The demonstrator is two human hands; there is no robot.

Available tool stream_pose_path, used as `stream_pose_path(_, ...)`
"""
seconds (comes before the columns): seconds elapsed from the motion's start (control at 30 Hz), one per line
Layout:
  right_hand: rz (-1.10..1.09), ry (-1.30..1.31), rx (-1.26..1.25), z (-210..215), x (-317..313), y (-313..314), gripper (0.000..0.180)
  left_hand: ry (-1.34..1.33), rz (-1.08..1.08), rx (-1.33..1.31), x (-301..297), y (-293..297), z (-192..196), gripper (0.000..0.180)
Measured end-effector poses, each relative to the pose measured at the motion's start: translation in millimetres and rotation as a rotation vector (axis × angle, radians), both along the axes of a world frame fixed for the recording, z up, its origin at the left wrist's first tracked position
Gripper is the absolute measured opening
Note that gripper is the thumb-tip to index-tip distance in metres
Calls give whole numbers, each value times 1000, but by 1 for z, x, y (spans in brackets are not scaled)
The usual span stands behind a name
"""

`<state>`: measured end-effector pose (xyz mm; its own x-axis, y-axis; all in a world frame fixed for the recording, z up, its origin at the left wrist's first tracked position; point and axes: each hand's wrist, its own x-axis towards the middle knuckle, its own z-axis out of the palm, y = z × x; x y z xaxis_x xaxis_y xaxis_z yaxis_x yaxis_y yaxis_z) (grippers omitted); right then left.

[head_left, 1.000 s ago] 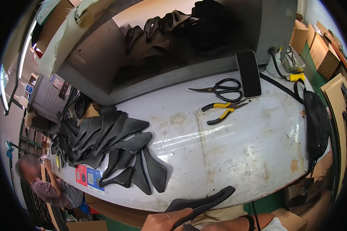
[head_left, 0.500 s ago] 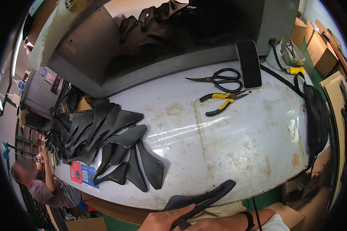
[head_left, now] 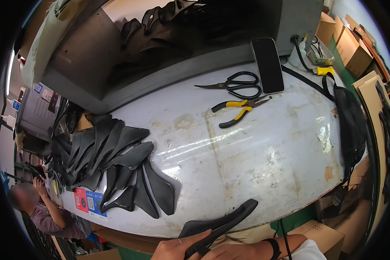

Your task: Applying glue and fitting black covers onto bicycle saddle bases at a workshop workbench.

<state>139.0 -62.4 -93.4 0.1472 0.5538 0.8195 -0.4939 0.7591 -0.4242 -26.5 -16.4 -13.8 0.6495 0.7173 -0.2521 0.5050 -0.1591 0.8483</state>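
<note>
A long, curved black moulded piece [head_left: 221, 223] is held at the near edge of the table, its narrow end pointing up and right. My left hand [head_left: 180, 248] is closed on its lower left part, with the index finger lying along the surface. My right hand [head_left: 236, 252] is at the lower end of the same piece, fingers curled; the picture's lower edge cuts off part of it. Farther left lies a heap of similar black pieces [head_left: 95, 149]. Black-handled scissors [head_left: 234, 86] and yellow-and-black pliers [head_left: 240, 110] rest on the white table [head_left: 264, 160].
A phone [head_left: 268, 65] leans against a grey metal housing [head_left: 177, 73] at the back. A black bag [head_left: 351, 125] hangs at the right edge, near a white bottle [head_left: 297, 56]. Cardboard boxes [head_left: 351, 41] stand beyond. Another person [head_left: 52, 212] works at the far left.
The whole view has shifted a little, so the table's things appear farther left. My hands keep the black piece in nearly the same pose. The other person's hand has risen.
</note>
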Motion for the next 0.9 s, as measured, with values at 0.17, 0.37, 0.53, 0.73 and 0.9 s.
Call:
stream_pose_path(0.17,-29,12,55,-4,12,-7,12,84,-17,-47,2,5,4,47)
stream_pose_path(0.37,-56,-208,120,-3,9,1,11,72,-30,-35,4,9,8,46)
stream_pose_path(0.53,-54,-146,120,-9,1,11,9,148,-49,-121,1,20,12,41)
stream_pose_path(0.73,-199,-209,150,-24,23,16,7,198,-100,-190,8,45,19,29)
stream_pose_path(0.9,-255,-273,89,-51,46,-10,9,201,8,-56,17,46,20,26)
